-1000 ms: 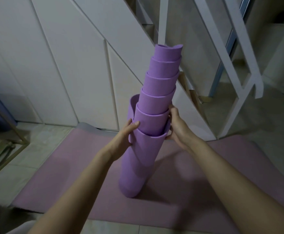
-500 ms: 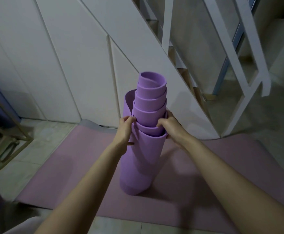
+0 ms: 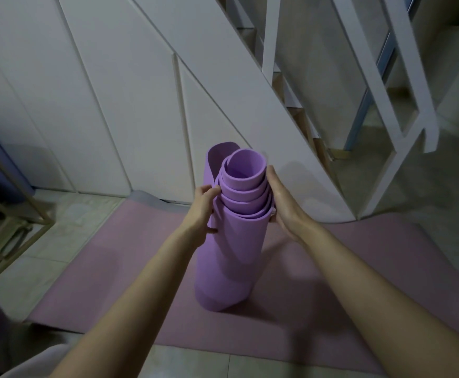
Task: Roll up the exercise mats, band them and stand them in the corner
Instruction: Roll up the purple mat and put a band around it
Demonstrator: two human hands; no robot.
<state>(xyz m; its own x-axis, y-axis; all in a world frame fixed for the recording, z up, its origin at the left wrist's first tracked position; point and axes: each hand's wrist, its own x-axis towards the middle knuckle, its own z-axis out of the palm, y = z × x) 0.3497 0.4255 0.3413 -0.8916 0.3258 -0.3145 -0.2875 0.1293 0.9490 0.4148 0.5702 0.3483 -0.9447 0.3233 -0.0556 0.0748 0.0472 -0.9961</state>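
While the head camera looks down, the rolled purple mat (image 3: 231, 255) stands on end in the middle of the scene. Its foot rests on the pink mat (image 3: 108, 268), which lies spread flat on the tiled floor (image 3: 67, 222) in front of the panelled wall (image 3: 113, 91) and the white staircase (image 3: 291, 99). The left hand (image 3: 202, 211) holds the roll's left side near the top, fingers (image 3: 212, 190) curled round the loose outer layer. The right hand (image 3: 284, 205) lies flat against the right side, its fingers straight, together and pressing inward. At the top the inner coils step upward above the outer wrap, and the outer flap stands away on the far left. The likely trouble is that this loose, uneven roll springs open or slides apart once the squeeze eases, since no band shows on it. It also leans a little, and the soft mat beneath makes poor footing, so it could topple if let go. I count two mats, one rolled and one flat, two hands, and no band in sight.
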